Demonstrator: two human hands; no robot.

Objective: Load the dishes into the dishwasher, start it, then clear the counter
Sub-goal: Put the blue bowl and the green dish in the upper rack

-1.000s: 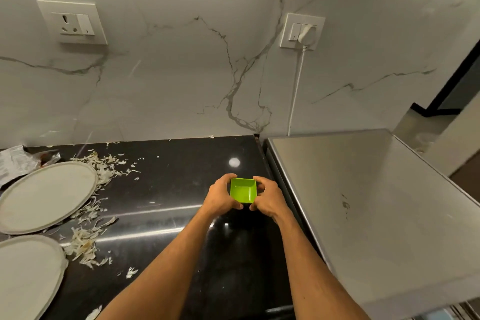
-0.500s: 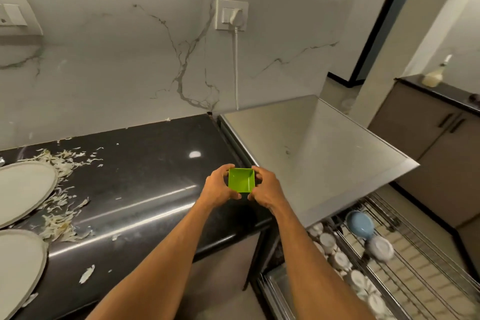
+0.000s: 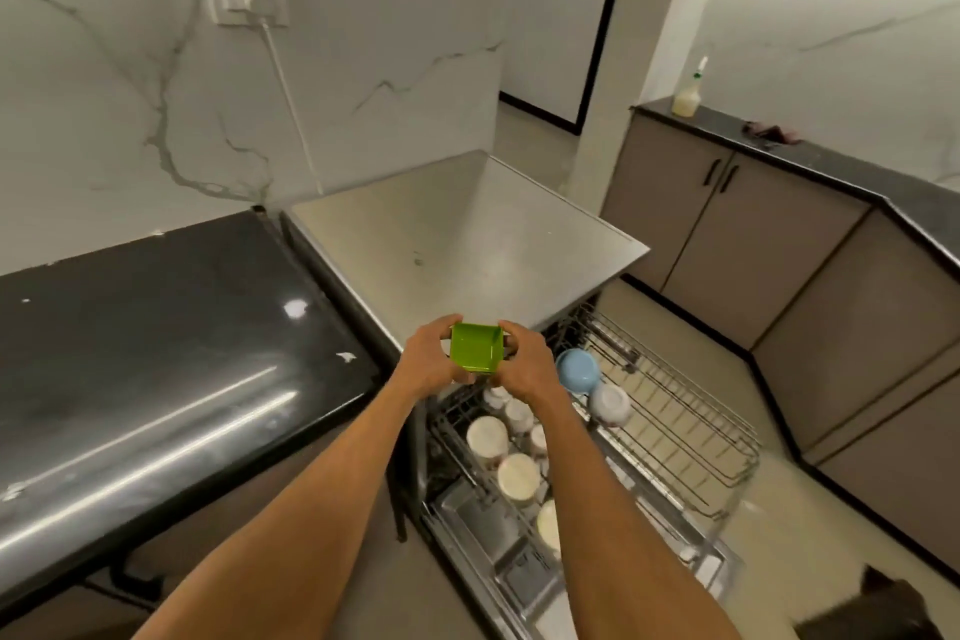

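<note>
Green bowl [image 3: 475,353]: I hold it in the air, above the left corner of the pulled-out rack [image 3: 675,411], on the side nearest the machine. It touches nothing in the rack. It is tilted, and I see mostly its outer wall.
Left hand [image 3: 426,369]: my fingers are curled round the bowl's left wall.
Right hand [image 3: 524,369]: it is clamped on the right wall in the same way, so the bowl sits between both palms.
Blue bowl [image 3: 577,370]: it lies in the rack just right of my right hand, with a white bowl [image 3: 609,403] touching it or just beside it.
Cups [image 3: 487,437]: they stand mouth down in the left part of the rack, directly under my hands.
Free place: the right part of the rack shows only bare wires.
Step, as I judge it: to set the green bowl into the rack.
How to do it well: I think I should carry it to the right, past the cups, turn its mouth fully down, and lean it on the wires next to the white bowl.
Grip advice: one hand can probably let go once the bowl is low.
Risk: the plastic looks light and smooth, so it may slip or tip if it is only dropped in.
</note>
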